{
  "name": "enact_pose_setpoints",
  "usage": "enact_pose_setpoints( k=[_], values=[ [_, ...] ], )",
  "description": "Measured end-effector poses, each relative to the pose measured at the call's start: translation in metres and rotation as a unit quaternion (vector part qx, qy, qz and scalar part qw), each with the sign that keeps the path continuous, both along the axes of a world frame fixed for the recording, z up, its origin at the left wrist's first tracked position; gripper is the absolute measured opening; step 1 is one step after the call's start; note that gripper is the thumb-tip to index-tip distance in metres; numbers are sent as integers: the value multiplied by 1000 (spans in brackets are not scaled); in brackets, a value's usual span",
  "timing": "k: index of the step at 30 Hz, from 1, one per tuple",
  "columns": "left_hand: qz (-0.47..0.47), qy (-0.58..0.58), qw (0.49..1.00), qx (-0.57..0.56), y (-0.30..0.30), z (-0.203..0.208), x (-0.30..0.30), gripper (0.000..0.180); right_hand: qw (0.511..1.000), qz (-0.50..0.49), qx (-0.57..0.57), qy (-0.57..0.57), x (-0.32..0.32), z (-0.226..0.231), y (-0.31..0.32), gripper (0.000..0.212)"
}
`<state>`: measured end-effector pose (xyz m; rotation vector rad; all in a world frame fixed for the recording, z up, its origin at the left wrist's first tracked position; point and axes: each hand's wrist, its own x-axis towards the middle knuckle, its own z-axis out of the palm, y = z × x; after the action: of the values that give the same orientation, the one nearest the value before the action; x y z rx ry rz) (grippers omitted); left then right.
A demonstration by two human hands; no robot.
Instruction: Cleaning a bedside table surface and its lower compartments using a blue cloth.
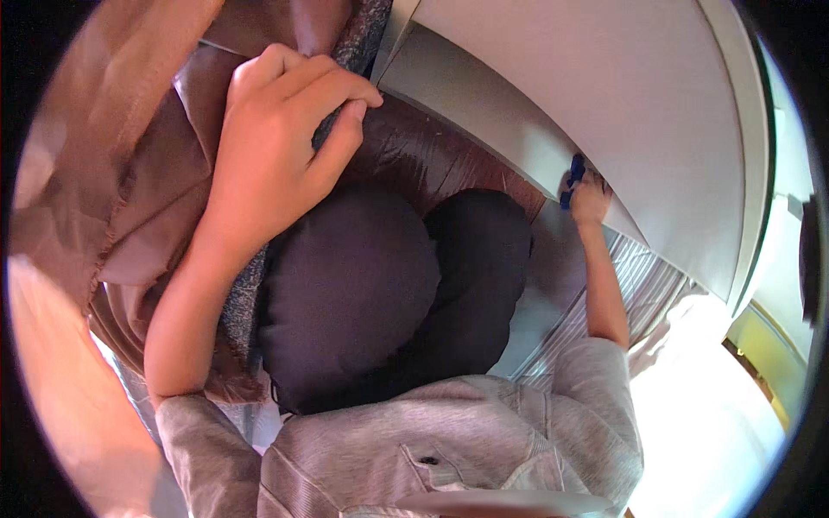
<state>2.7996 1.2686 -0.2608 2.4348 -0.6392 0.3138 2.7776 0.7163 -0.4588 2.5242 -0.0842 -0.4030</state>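
My right hand [591,200] reaches low beside a large pale panel, its fingers closed round a small dark-blue object [572,182]. The object is narrow and upright against the pale base board [518,142]; its exact kind is too small to make out. My left hand [289,129] is raised at the upper left, over a grey speckled fabric edge [367,39]. Its fingers are loosely bent, the thumb stands apart from them, and nothing is held between them. The fingertips look to rest on or just above that edge.
My bent knees in black trousers [354,285] fill the middle. Dark reddish-brown flooring [414,147] lies ahead of them. Brown cloth [155,207] drapes along the left. The pale curved panel [604,86] overhangs at the right, with striped fabric [635,268] beneath my right forearm.
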Motion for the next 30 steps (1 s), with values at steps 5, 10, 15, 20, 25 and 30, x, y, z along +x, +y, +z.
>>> enact_pose_setpoints(
  k=[5,10,15,20,25,30],
  values=[
    [0,13,1000,-2,-5,5,0,11,985,-71,136,-83,22,40,3,34],
    [3,17,1000,10,-4,7,-1,13,993,58,-68,83,-17,36,3,39],
    [1,18,1000,17,-2,3,-3,13,936,212,-172,223,-49,91,19,44],
    [-8,-29,999,36,-4,2,-1,12,913,172,-293,227,-47,159,52,50],
    [-8,-22,999,49,-3,0,-1,13,916,195,-307,170,-53,136,33,54],
    [-4,-36,998,58,-5,0,-2,13,931,92,-258,242,-14,85,43,56]
  ],
)
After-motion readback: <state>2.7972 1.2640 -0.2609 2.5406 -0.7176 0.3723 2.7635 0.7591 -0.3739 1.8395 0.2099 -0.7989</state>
